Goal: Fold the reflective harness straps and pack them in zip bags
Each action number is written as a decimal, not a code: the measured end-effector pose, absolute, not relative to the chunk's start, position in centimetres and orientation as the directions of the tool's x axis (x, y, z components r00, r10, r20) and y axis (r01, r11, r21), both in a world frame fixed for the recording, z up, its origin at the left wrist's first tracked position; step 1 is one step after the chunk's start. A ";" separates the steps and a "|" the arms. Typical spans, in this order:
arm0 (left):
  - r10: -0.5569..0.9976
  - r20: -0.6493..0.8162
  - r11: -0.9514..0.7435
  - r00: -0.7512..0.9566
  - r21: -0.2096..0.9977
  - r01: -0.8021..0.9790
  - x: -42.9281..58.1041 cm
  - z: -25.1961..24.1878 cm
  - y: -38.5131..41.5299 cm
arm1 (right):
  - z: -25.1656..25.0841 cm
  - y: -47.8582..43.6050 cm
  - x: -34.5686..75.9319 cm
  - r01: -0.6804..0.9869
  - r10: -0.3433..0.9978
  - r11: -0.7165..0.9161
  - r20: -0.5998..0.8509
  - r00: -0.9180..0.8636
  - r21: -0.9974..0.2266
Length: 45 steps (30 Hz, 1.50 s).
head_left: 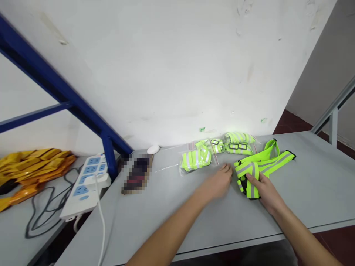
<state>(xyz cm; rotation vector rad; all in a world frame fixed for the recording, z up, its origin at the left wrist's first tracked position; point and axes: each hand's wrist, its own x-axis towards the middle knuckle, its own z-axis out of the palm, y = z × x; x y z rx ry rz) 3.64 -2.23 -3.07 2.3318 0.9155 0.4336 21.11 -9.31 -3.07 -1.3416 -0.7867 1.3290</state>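
Observation:
A neon-yellow reflective strap vest (pixel 260 164) with grey stripes lies partly folded on the grey table (pixel 194 218). My right hand (pixel 264 190) rests on its folded near end, thumb and fingers pinching the fabric. My left hand (pixel 219 181) hovers just left of that fold, fingers loosely stretched toward it and blurred by motion, holding nothing. Behind them, by the wall, lie several clear bags of folded yellow vests (pixel 195 159), with more bagged vests (pixel 238 143) further right.
A blurred dark phone-like object (pixel 136 173) and a small white oval item (pixel 153 149) lie at the table's back left. A white power strip (pixel 84 184) with cables and a pile of orange-yellow straps (pixel 30 166) sit on the lower left table. A blue steel frame (pixel 83 111) rises left.

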 end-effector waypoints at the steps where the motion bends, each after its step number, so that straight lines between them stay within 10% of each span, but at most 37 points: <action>1: 0.718 0.044 -0.518 0.695 0.700 0.491 2.5 -3.3 -2.5 | -3.3 -9.2 20.8 -0.194 0.945 -0.253 -0.285 0.160 -0.948; 4: 0.825 -0.193 0.103 0.532 0.976 0.193 1.5 -3.1 -4.1 | -3.4 -8.9 20.1 -0.102 0.952 -0.256 -0.269 0.144 -0.961; 7: 0.781 -0.275 0.447 0.561 0.873 -0.194 3.4 -2.3 -5.5 | -3.1 -8.6 19.0 -0.002 0.973 -0.206 -0.205 0.109 -0.979; 15: 0.832 -0.330 0.512 0.447 0.768 -0.386 5.2 -2.1 -5.7 | -1.8 -7.6 17.6 0.465 0.982 0.142 0.063 -0.180 -0.874; 24: 0.842 -0.414 0.539 0.346 0.675 -0.504 4.5 -2.7 -4.7 | 1.4 -5.5 16.7 0.951 0.957 0.292 0.038 -0.289 -0.098; 31: 0.845 -0.336 0.517 0.415 0.711 -0.477 2.1 -2.4 -4.2 | 2.4 -2.3 22.9 0.833 0.910 0.414 0.193 -0.367 -0.367; 38: 0.840 -0.255 0.431 0.479 0.850 -0.303 0.9 -1.8 -3.4 | 2.7 0.3 25.5 0.642 0.737 0.030 -0.417 -0.532 -0.766; 45: 0.937 -0.070 0.047 0.343 0.996 0.074 1.3 -2.4 -2.7 | 6.0 -1.2 24.5 0.547 0.528 -0.083 -0.502 -0.685 -0.833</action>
